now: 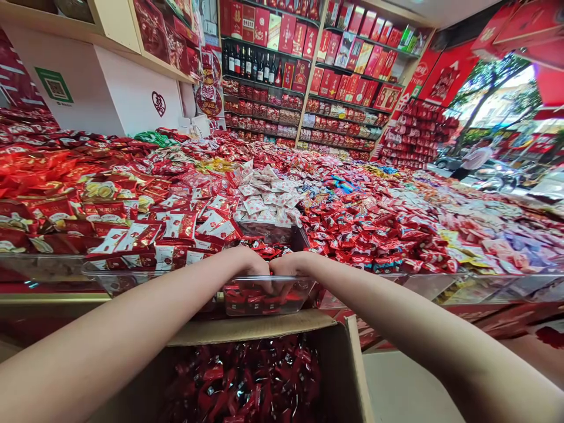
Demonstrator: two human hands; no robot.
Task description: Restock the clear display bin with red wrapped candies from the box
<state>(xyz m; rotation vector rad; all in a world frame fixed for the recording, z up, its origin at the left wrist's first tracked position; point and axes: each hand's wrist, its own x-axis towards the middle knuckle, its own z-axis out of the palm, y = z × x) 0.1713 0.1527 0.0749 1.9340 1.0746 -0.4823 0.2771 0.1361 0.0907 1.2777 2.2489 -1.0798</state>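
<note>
My left hand (253,262) and my right hand (291,264) reach down side by side into a clear plastic bin (304,288) at the front of the display. Small red wrapped candies (253,302) lie in the bottom of this bin, under and around the hands. Through the front wall the fingers show only dimly, pointing down among the wrappers, so whether they grip any cannot be made out. Right below the bin stands an open cardboard box (264,328), holding many shiny dark red wrapped candies (247,379).
Red and white packets (176,226) fill the neighbouring bin on the left. White packets (268,197) lie heaped behind my hands, and red candies (361,226) to the right. Shelves of gift boxes (264,26) and bottles (251,64) line the back. A person (476,157) is outside.
</note>
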